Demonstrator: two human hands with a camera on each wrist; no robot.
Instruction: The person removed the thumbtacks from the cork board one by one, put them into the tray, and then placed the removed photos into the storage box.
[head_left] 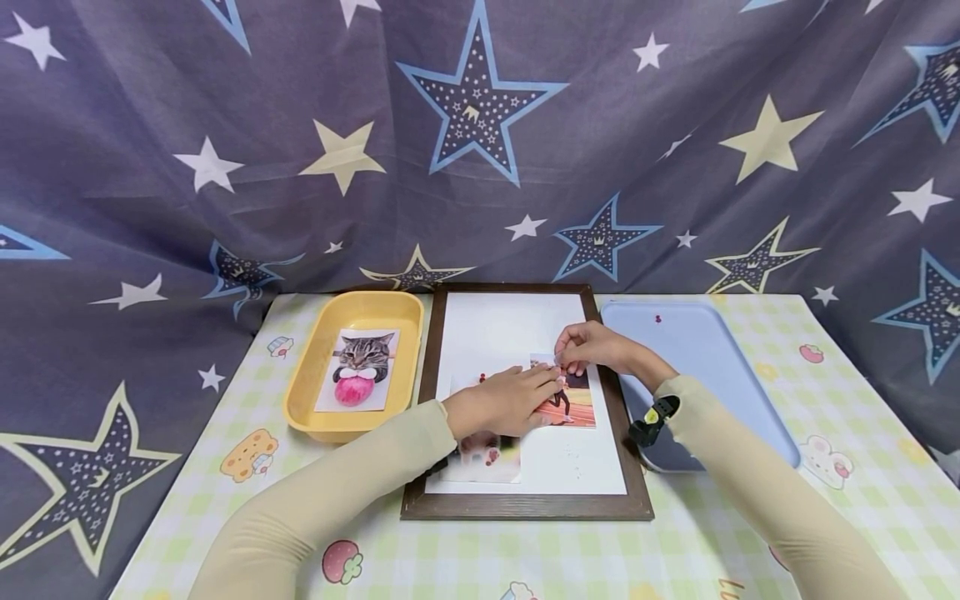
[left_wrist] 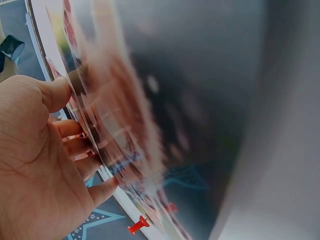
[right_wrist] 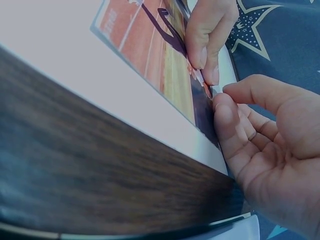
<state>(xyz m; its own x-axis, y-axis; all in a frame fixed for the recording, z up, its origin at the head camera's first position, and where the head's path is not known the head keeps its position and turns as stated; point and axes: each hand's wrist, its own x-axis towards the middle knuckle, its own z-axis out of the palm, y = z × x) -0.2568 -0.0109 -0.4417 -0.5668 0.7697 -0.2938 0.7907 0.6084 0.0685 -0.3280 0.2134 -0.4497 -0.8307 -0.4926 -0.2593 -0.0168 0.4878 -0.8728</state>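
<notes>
1. Two hands meet over a white board [head_left: 487,325] with a dark brown frame [head_left: 640,492], set in the middle of the table.
2. The left hand [head_left: 504,402] reaches in from the near left, fingers extended, pressing on the runner photo [head_left: 581,408]; it pinches nothing.
3. The right hand [head_left: 592,346] is at the photo's far edge, thumb and forefinger brought together round a small pale item [right_wrist: 217,90]; it is too small and too covered to tell what it is. The two hands' fingertips are very near each other there.
4. The runner photo lies on the right half of the board, upright toward the near side, showing a figure on a reddish track. The left hand's fingers cover part of its left side.
5. A second photo [head_left: 480,473] lies to the near left on the board, largely covered by the left hand and sleeve. One red pin [head_left: 492,456] stands on its near part; another red pin [head_left: 482,377] shows at its far edge.
6. Left of the board, a yellow tray [head_left: 300,408] holds a cat photo [head_left: 378,396] with a round pink shape under the animal's chin.
7. Right of the board, a blue tray [head_left: 720,375] bears a single red pin [head_left: 658,318] toward its far end.
8. A black band [head_left: 655,419] circles the right wrist at the cuff of a cream sleeve [head_left: 742,467].
9. Everything stands on a green-and-white checked cloth [head_left: 450,562]; a dark star-printed curtain [head_left: 292,75] hangs on the far side.
</notes>
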